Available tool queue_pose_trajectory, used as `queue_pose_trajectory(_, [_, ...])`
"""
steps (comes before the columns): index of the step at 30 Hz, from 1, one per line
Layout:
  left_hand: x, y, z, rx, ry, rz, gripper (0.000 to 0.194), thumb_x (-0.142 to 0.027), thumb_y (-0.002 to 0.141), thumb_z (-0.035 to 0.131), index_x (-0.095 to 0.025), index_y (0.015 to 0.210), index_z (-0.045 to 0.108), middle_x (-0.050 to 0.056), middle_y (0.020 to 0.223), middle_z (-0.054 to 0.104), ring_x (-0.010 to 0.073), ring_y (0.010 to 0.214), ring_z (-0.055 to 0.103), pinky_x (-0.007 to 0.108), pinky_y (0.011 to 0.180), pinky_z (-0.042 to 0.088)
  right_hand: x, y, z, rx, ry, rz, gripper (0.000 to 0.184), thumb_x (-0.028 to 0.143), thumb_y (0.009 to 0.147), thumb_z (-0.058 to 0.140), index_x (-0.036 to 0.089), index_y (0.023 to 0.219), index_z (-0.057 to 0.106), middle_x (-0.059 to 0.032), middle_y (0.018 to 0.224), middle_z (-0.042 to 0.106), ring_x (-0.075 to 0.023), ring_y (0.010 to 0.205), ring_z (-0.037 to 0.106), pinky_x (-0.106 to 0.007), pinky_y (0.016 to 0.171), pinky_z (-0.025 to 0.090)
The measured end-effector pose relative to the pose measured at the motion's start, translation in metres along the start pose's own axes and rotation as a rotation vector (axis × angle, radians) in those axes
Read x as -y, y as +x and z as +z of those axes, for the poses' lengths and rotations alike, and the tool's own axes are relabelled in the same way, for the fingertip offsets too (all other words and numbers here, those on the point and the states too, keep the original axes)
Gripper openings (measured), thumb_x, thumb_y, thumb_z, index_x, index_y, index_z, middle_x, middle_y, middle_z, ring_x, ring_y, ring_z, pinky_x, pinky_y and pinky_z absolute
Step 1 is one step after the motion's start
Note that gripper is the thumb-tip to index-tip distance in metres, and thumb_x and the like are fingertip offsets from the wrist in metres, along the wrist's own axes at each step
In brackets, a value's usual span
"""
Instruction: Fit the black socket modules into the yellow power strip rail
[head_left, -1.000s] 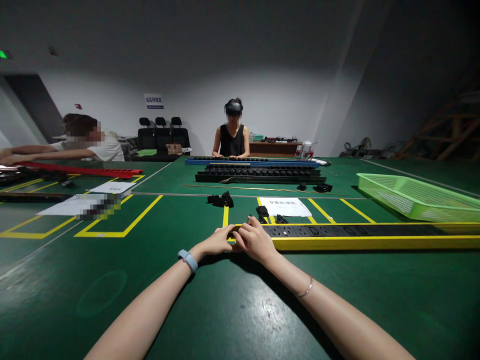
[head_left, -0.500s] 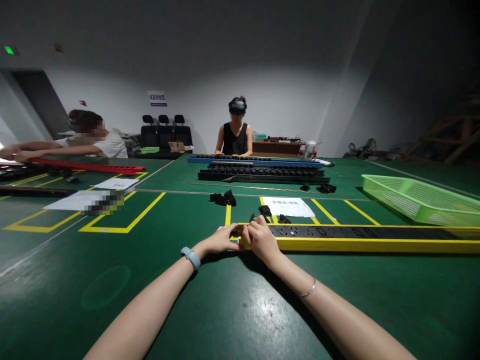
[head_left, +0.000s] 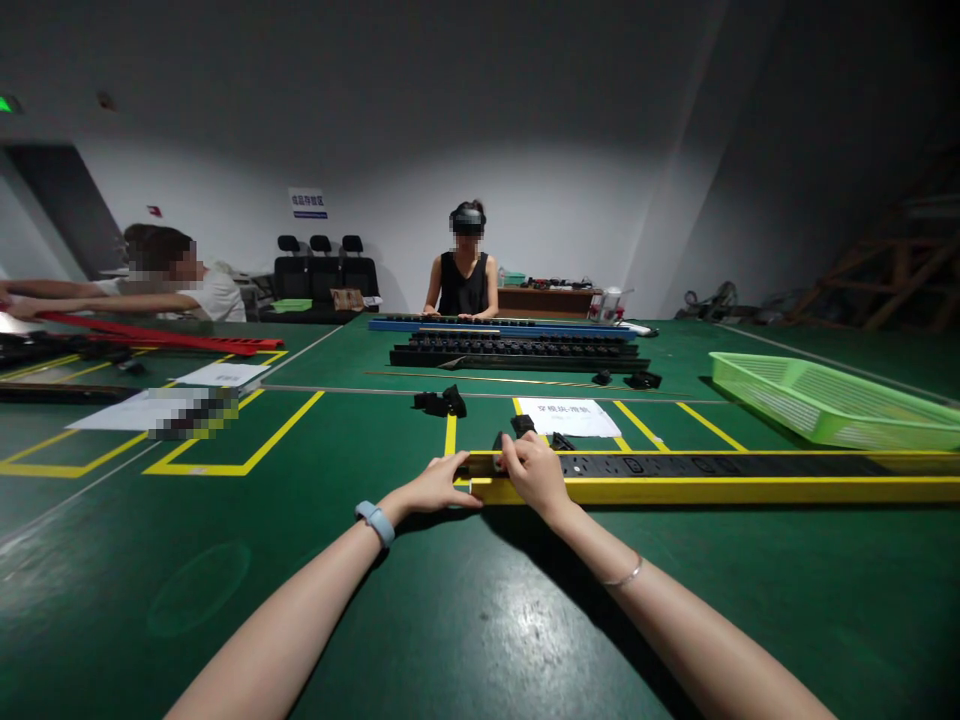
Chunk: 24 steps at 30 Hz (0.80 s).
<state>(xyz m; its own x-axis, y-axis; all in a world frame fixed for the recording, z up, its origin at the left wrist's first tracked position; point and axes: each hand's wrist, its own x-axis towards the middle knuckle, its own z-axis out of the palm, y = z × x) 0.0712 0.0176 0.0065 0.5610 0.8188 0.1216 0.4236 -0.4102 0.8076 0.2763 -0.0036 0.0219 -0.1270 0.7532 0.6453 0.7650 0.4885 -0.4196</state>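
Observation:
A long yellow rail point(head_left: 720, 491) lies across the table in front of me, with a row of black socket modules point(head_left: 652, 465) set in its channel. My left hand point(head_left: 429, 487) grips the rail's left end, thumb on the near side and fingers at the far side. Over the channel, just right of that end, my right hand point(head_left: 535, 474) is closed on a small black piece point(head_left: 498, 441). Most of that piece is hidden by the fingers. Behind the rail, close to my right hand, sit loose black parts point(head_left: 523, 425).
A printed sheet point(head_left: 571, 417) lies behind the rail. At the right stands a green basket point(head_left: 832, 405). More black parts point(head_left: 442, 401), a thin rod point(head_left: 480, 379) and black strips point(head_left: 517, 352) lie farther back. One person sits opposite; another reaches over a red rail point(head_left: 165, 335) at left.
My right hand has slid a little to the right along the rail, away from my left hand, which stays at the end. The view has shifted slightly.

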Motion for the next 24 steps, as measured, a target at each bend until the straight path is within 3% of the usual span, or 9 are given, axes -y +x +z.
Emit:
queue_pose_trajectory(4, [0.000,0.000,-0.001,0.006,0.109,-0.010,0.073,-0.047,0.059,0.078,-0.021,0.124,0.056,0.011,0.122,0.061,0.0318,0.112,0.053,0.040,0.098,0.039,-0.023,0.016,-0.019,0.021,-0.190,0.107,0.054,0.042,0.099,0.030,0.020,0.069,0.069,-0.0083,0.073,0.067,-0.0221,0.084,0.056,-0.031,0.078,0.039])
queue_pose_trajectory(6, [0.000,-0.001,-0.001,0.012,0.137,-0.012,0.075,-0.048,0.060,0.077,-0.021,0.127,0.054,0.011,0.125,0.059,0.0324,0.113,0.052,0.040,0.097,0.039,-0.038,0.024,-0.031,0.071,-0.336,0.166,0.047,0.042,0.097,0.032,0.018,0.084,0.071,-0.0111,0.093,0.069,-0.0256,0.097,0.055,-0.035,0.088,0.036])
queue_pose_trajectory(9, [0.000,-0.001,-0.002,0.024,0.176,-0.016,0.076,-0.050,0.062,0.076,-0.021,0.128,0.053,0.011,0.126,0.058,0.0324,0.115,0.051,0.040,0.098,0.038,-0.058,0.030,-0.042,0.231,-0.471,0.401,0.050,0.045,0.097,0.028,0.018,0.103,0.070,-0.0151,0.123,0.060,-0.0315,0.115,0.049,-0.042,0.095,0.033])
queue_pose_trajectory(12, [0.001,0.000,-0.001,0.026,0.193,-0.016,0.076,-0.050,0.062,0.076,-0.021,0.128,0.052,0.010,0.125,0.059,0.0315,0.114,0.051,0.040,0.098,0.038,-0.072,0.030,-0.045,0.336,-0.456,0.480,0.057,0.050,0.095,0.026,0.016,0.099,0.071,-0.0192,0.109,0.066,-0.0332,0.102,0.059,-0.046,0.089,0.037])
queue_pose_trajectory(16, [0.002,0.000,-0.001,0.029,0.209,-0.014,0.075,-0.051,0.062,0.075,-0.021,0.128,0.052,0.010,0.125,0.059,0.0315,0.114,0.051,0.040,0.097,0.039,-0.078,0.027,-0.040,0.376,-0.416,0.509,0.059,0.055,0.094,0.025,0.017,0.099,0.070,-0.0173,0.096,0.070,-0.0307,0.094,0.064,-0.044,0.088,0.039])
queue_pose_trajectory(20, [-0.001,-0.001,-0.002,0.032,0.214,-0.016,0.075,-0.052,0.063,0.075,-0.021,0.128,0.052,0.010,0.125,0.059,0.0313,0.114,0.051,0.040,0.097,0.038,-0.082,0.026,-0.036,0.329,-0.367,0.526,0.055,0.056,0.092,0.031,0.016,0.094,0.069,-0.0173,0.090,0.069,-0.0301,0.089,0.064,-0.040,0.081,0.042])
queue_pose_trajectory(24, [-0.006,-0.001,-0.002,0.032,0.189,-0.033,0.076,-0.053,0.062,0.075,-0.020,0.127,0.053,0.011,0.124,0.059,0.0315,0.114,0.051,0.039,0.098,0.039,-0.088,0.027,-0.035,0.214,-0.289,0.512,0.038,0.048,0.087,0.048,0.015,0.097,0.062,-0.0161,0.092,0.067,-0.0291,0.089,0.062,-0.038,0.079,0.044])
